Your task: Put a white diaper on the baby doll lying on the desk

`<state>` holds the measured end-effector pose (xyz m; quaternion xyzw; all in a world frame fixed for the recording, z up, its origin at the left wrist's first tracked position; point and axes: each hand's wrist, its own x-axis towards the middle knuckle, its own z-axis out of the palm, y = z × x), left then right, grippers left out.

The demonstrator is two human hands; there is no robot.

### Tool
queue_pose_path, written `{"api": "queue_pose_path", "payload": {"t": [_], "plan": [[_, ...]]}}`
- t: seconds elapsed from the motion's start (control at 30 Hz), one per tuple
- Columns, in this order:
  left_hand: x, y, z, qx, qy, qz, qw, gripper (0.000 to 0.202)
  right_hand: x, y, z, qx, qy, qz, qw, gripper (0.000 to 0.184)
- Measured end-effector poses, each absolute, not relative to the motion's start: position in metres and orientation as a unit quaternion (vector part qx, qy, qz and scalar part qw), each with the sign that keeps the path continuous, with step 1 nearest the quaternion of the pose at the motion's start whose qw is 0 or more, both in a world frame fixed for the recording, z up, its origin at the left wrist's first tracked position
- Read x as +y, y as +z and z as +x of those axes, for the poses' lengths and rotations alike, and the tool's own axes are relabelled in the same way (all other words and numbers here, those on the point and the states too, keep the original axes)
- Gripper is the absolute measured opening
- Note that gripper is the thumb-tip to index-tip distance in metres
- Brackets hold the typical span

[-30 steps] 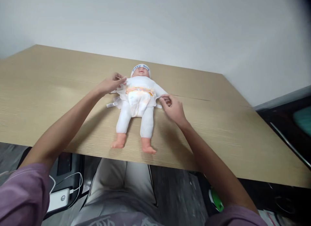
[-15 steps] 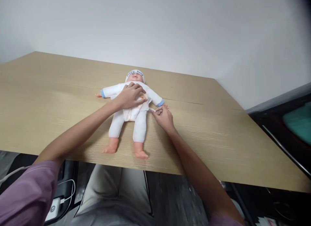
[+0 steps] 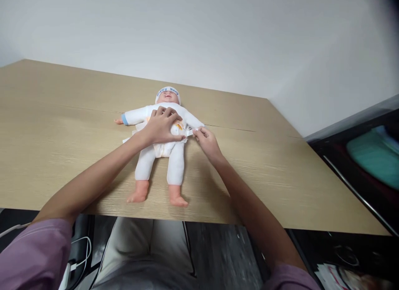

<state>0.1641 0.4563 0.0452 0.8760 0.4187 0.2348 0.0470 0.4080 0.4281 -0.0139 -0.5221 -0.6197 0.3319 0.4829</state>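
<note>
The doll (image 3: 176, 162) is lying on its back on the wooden table (image 3: 268, 169), at 12 o'clock from you, with its capped head pointing to 12 and its bare feet to 6, near the table's close edge. It is wearing a white diaper (image 3: 163, 149) around its hips. Your left hand (image 3: 160, 125) is resting across the diaper's front, fingers spread and bent, palm down, thumb pointing to 3 o'clock; it is staying open, gripping nothing that shows. Your right hand (image 3: 206, 141), at the doll's 3 o'clock side, is pinching a white tab (image 3: 190, 132) between thumb and fingertips, with the tab bridging the short gap to the diaper's edge. A second white strip (image 3: 126, 140) is sticking out on the doll's 8 o'clock side. One doll arm, with a blue cuff (image 3: 124, 118), is reaching toward 9 o'clock; the other is pointing toward 4, its end hidden behind your right hand.
</note>
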Motion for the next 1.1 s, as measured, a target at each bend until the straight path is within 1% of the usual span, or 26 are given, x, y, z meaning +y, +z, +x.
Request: {"api": "queue_pose_path", "payload": {"t": [0.1, 0.23, 0.33, 0.37, 0.43, 0.5, 0.53, 0.63, 0.73, 0.83, 0.93, 1.0, 1.1], "plan": [[0.457, 0.043, 0.164, 0.416, 0.243, 0.875, 0.046, 0.073, 0.443, -0.005, 0.382, -0.636, 0.32, -0.511, 0.481, 0.043], [0.456, 0.039, 0.168, 0.415, 0.245, 0.875, 0.042, 0.067, 0.449, -0.001, 0.363, -0.66, 0.302, -0.522, 0.448, 0.041], [0.458, 0.043, 0.166, 0.413, 0.241, 0.876, 0.063, 0.067, 0.436, -0.003, 0.367, -0.677, 0.25, -0.513, 0.464, 0.035], [0.461, 0.047, 0.163, 0.408, 0.237, 0.878, 0.083, 0.07, 0.429, -0.004, 0.369, -0.684, 0.222, -0.506, 0.476, 0.033], [0.468, 0.059, 0.148, 0.382, 0.226, 0.881, 0.161, 0.08, 0.415, -0.008, 0.372, -0.701, 0.172, -0.487, 0.492, 0.033], [0.479, 0.072, 0.124, 0.364, 0.226, 0.865, 0.261, 0.088, 0.402, -0.013, 0.371, -0.723, 0.151, -0.459, 0.493, 0.038], [0.485, 0.077, 0.111, 0.37, 0.232, 0.848, 0.3, 0.088, 0.396, -0.015, 0.369, -0.735, 0.144, -0.447, 0.489, 0.042], [0.501, 0.082, 0.075, 0.432, 0.235, 0.8, 0.343, 0.079, 0.387, -0.02, 0.365, -0.758, 0.112, -0.44, 0.469, 0.052], [0.509, 0.074, 0.055, 0.468, 0.187, 0.778, 0.375, 0.065, 0.386, -0.021, 0.364, -0.765, 0.093, -0.455, 0.447, 0.059], [0.51, 0.064, 0.049, 0.468, 0.136, 0.757, 0.435, 0.054, 0.388, -0.021, 0.367, -0.773, 0.087, -0.45, 0.44, 0.061], [0.504, 0.056, 0.045, 0.438, 0.15, 0.74, 0.488, 0.05, 0.389, -0.021, 0.369, -0.775, 0.079, -0.444, 0.443, 0.06], [0.497, 0.049, 0.042, 0.432, 0.204, 0.736, 0.48, 0.05, 0.39, -0.021, 0.37, -0.775, 0.078, -0.445, 0.442, 0.059], [0.483, 0.038, 0.036, 0.471, 0.291, 0.736, 0.389, 0.051, 0.388, -0.019, 0.368, -0.769, 0.072, -0.455, 0.444, 0.056]]}}
